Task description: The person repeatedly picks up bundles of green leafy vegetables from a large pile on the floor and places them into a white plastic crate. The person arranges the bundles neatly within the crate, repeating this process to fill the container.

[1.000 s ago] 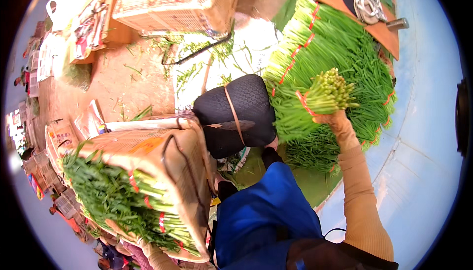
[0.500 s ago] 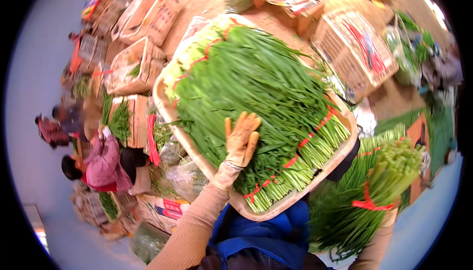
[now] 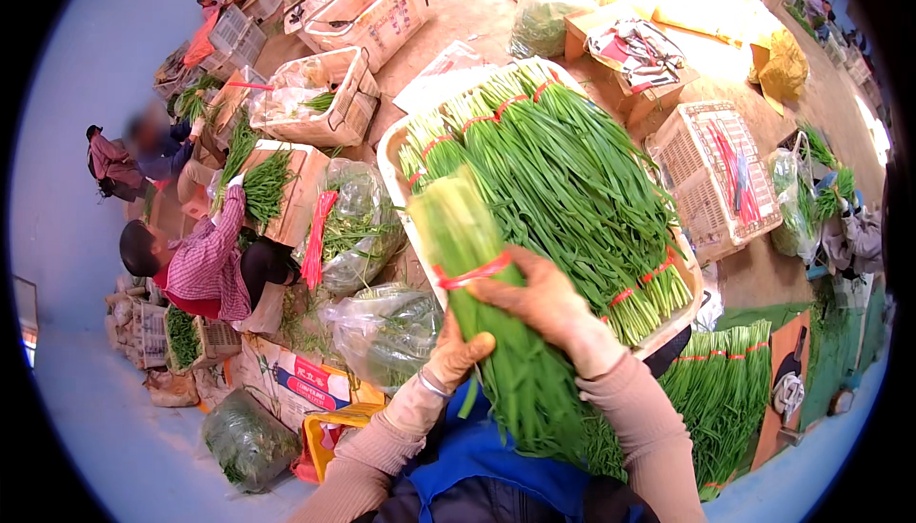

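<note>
1. So, both hands grip one bundle of green chives over the lap: right hand wraps it just below the red band, left hand cups it from beneath, fingers curled on the stalks.
2. Best bet, I think: keep the cut ends level and lay it parallel to the rest.
3. Tray beyond holds banded chive bundles, nearly full.
4. White baskets sit around; plastic bags hold greens.

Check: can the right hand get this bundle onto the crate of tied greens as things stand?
Probably yes. The right hand and left hand hold the bundle right at the crate edge; nothing stands between, though the crate already looks full.
</note>
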The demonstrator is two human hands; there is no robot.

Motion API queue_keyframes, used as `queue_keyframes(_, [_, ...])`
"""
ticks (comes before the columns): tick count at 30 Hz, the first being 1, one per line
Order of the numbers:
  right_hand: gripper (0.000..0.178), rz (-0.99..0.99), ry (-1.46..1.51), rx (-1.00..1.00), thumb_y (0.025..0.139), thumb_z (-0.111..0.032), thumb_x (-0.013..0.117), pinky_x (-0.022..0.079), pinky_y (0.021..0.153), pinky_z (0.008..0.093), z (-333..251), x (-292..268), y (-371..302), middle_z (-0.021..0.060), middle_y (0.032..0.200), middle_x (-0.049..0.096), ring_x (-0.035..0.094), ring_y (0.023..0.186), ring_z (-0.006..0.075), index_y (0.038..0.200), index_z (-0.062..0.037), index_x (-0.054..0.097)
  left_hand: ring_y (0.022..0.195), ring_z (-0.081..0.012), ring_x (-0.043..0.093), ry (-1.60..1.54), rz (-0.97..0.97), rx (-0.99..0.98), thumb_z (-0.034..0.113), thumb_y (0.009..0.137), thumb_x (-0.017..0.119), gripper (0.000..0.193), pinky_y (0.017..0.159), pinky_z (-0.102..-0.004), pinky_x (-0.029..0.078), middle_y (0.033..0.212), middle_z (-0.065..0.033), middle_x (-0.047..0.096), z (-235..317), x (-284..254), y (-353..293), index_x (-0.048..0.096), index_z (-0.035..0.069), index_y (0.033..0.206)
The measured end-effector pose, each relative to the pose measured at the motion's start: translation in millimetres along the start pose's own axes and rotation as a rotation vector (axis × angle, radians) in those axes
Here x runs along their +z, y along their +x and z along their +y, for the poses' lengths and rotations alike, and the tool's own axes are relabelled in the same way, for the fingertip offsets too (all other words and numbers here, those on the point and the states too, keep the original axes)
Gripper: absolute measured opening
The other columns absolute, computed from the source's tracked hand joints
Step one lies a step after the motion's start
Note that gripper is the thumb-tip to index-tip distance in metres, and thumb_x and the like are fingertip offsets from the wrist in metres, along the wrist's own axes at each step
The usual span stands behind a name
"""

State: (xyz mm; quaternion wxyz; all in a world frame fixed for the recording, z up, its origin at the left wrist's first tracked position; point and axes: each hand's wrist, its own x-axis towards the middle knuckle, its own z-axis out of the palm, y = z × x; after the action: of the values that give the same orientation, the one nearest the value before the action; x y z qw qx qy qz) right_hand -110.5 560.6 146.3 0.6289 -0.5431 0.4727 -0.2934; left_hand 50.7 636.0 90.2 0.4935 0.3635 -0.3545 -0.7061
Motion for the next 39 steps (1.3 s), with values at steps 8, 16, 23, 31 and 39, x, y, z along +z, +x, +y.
queue_keyframes(8, [0.075,0.503,-0.724,-0.474,0.08,-0.041,0.073,0.044,0.1,0.0445,34,31,161,0.025,0.128,0.055,0.054,0.116,0.0383,0.132,0.006,0.047,0.106,-0.0178,0.06,-0.286,0.283,0.134,0.029,0.078,0.08,0.088,0.096,-0.0342,0.051,0.125,-0.008,0.056,-17,-109,43,0.029,0.004,0.145])
queue_keyframes(16, [0.098,0.305,-1.412,-0.002,0.066,-0.047,0.083,0.055,0.076,0.037,65,51,287,0.0133,0.107,0.065,0.066,0.089,0.0265,0.137,0.0034,0.039,0.084,-0.0144,0.061,-0.292,0.488,0.051,0.019,0.089,0.07,0.055,0.078,-0.0282,0.055,0.099,-0.0052,0.059,-3,-191,149,0.04,0.004,0.132])
queue_keyframes(23, [0.094,0.318,-1.186,0.093,0.069,-0.042,0.081,0.053,0.083,0.0376,45,33,284,0.0157,0.1,0.065,0.063,0.095,0.0292,0.139,0.0035,0.038,0.09,-0.0187,0.065,-0.822,-0.061,0.093,0.025,0.088,0.071,0.062,0.079,-0.0296,0.056,0.107,-0.0138,0.062,-84,-285,203,0.038,0.001,0.135])
queue_keyframes(31, [0.082,0.344,-1.058,-0.09,0.07,-0.029,0.081,0.049,0.09,0.0449,55,14,279,0.021,0.116,0.061,0.058,0.106,0.0372,0.138,-0.0037,0.042,0.094,-0.0208,0.062,0.061,0.739,0.12,0.016,0.084,0.072,0.074,0.085,-0.0317,0.052,0.115,-0.0121,0.061,-44,-208,221,0.031,0.004,0.145])
queue_keyframes(39, [0.08,0.306,-1.099,-0.004,0.069,-0.024,0.081,0.048,0.087,0.0464,57,23,290,0.0207,0.112,0.06,0.056,0.104,0.0376,0.136,-0.0031,0.043,0.105,-0.0236,0.055,0.379,0.852,0.191,0.029,0.09,0.067,0.069,0.095,-0.0344,0.045,0.122,-0.0145,0.055,-54,-190,233,0.032,0.001,0.143])
